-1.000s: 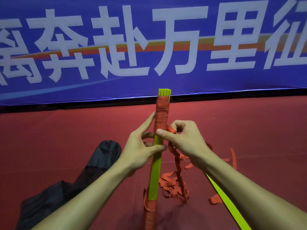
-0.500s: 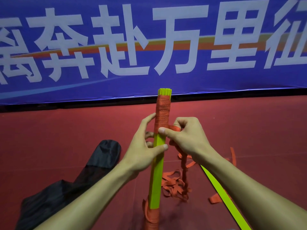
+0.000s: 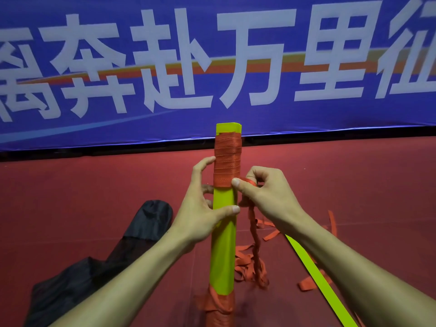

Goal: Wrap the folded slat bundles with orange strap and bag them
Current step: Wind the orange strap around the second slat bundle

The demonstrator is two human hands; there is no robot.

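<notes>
A yellow-green slat bundle [image 3: 223, 246] stands upright in front of me, its broad face toward me. Orange strap [image 3: 227, 161] is wound in tight turns around its upper part, and more strap wraps its foot. My left hand [image 3: 200, 215] grips the bundle just below the wound section, thumb across the front. My right hand [image 3: 266, 197] pinches the running strap at the bundle's right edge, thumb tip on the lowest turn. The loose strap tail [image 3: 256, 241] hangs twisted from that hand down to a pile on the floor.
A black bag [image 3: 99, 263] lies crumpled on the red floor at the left. A single loose yellow-green slat [image 3: 316, 272] lies diagonally under my right forearm, among scattered orange strap pieces [image 3: 311, 283]. A blue banner [image 3: 212, 67] with white characters closes off the back.
The bundle has turned about its long axis, so its broad face now shows instead of its narrow edge. My right hand stayed at the lowest turn with the strap.
</notes>
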